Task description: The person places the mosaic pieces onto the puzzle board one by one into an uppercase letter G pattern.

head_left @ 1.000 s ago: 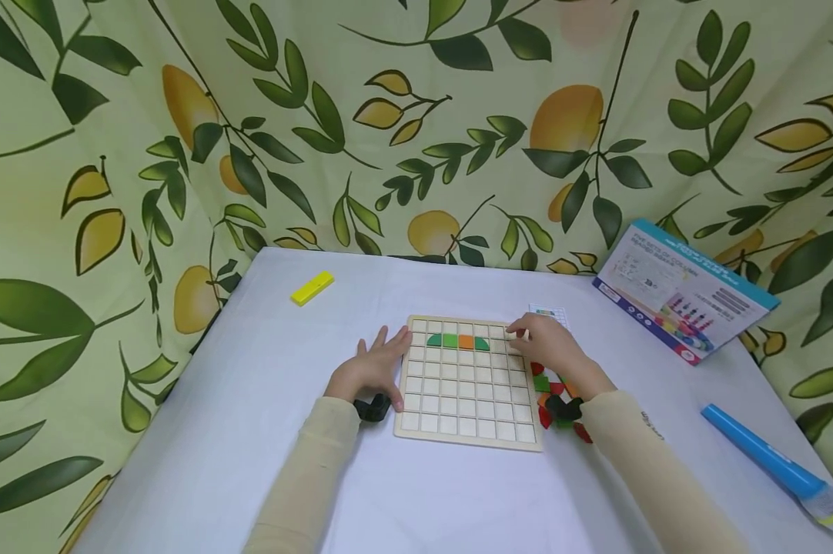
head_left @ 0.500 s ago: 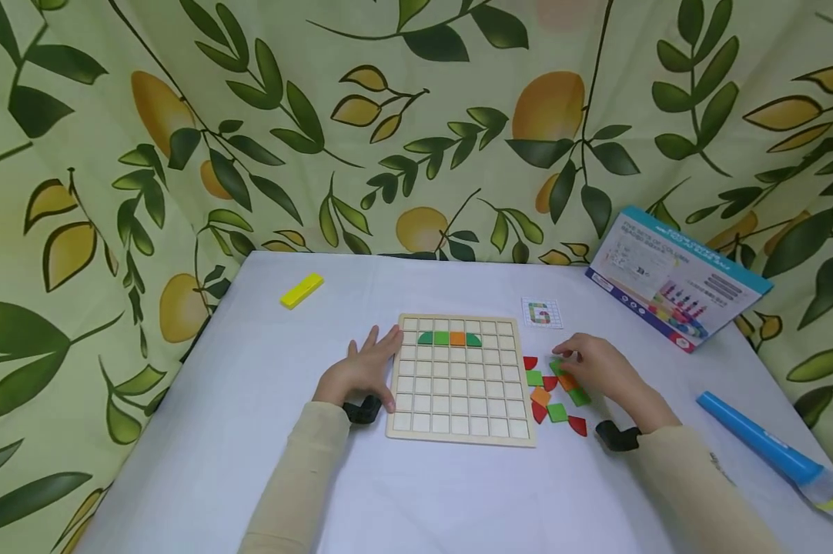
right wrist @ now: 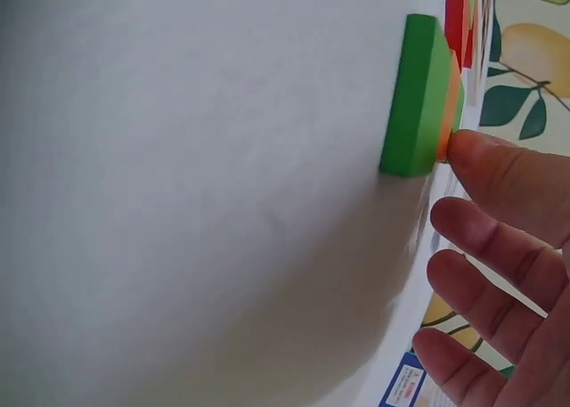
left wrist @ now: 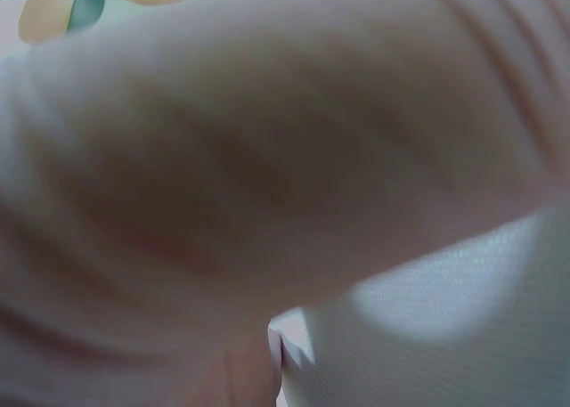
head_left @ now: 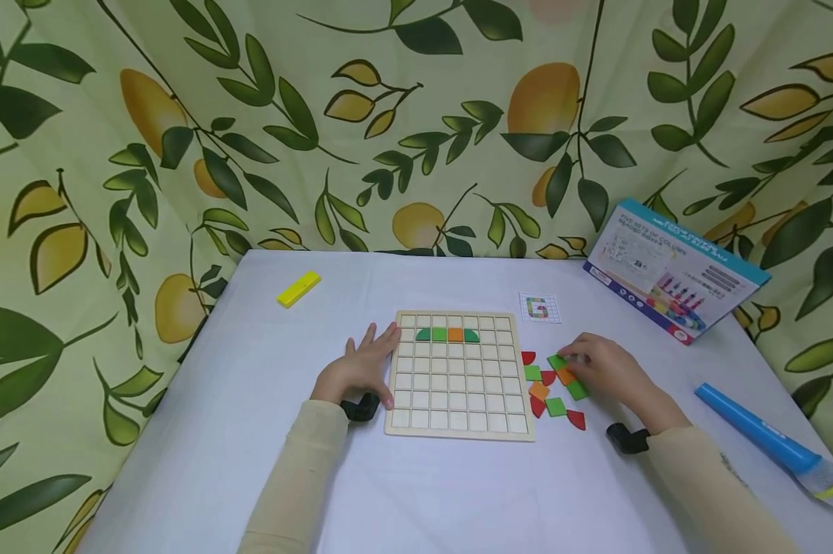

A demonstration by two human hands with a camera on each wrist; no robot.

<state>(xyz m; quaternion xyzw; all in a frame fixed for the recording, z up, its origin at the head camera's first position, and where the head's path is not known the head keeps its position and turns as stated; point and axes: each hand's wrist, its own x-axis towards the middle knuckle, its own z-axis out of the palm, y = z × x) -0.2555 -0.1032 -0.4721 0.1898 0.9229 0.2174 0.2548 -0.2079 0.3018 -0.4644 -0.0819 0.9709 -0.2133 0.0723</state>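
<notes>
In the head view a wooden grid board [head_left: 460, 400] lies on the white table. One of its upper rows holds two dark green quarter-circle tiles with a light green square [head_left: 439, 335] and an orange square [head_left: 455, 335] between them. My left hand [head_left: 352, 372], fingers spread, rests along the board's left edge. My right hand [head_left: 607, 372] is at a slanted row of green and orange tiles, its fingertips at the far green tile [head_left: 557, 362]. In the right wrist view the thumb [right wrist: 499, 171] meets the row behind the near green tile [right wrist: 417, 104]; whether it pinches one I cannot tell.
Loose red, green and orange tiles [head_left: 556, 406] lie right of the board. Behind them is a small card [head_left: 540, 308] with a coloured G pattern. A printed box [head_left: 673, 269] leans at the back right, a blue tube [head_left: 756, 427] lies far right, a yellow block [head_left: 299, 289] back left.
My right hand has gone from the board's upper right edge to the tile row at the right, uncovering the card and loose tiles. My left hand has stayed at the board's left edge.
</notes>
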